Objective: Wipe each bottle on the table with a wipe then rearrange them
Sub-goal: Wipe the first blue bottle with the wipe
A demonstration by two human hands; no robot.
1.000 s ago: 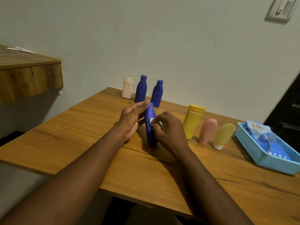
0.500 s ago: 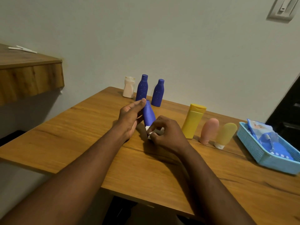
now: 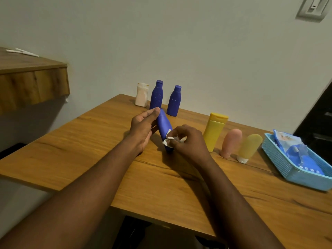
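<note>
My left hand grips a blue bottle, tilted with its cap leaning back to the left and its base on the wooden table. My right hand pinches a crumpled white wipe against the bottle's lower side. Along the wall stand a white bottle and two more blue bottles. To the right stand a yellow bottle, a pink tube and a pale yellow tube.
A light blue basket with a pack of wipes sits at the right table edge. A wooden shelf juts out at upper left. The wall runs close behind the bottles.
The held bottle has tipped from near upright to a backward-left lean. My right hand with the wipe has slid down from the bottle's middle to its lower part.
</note>
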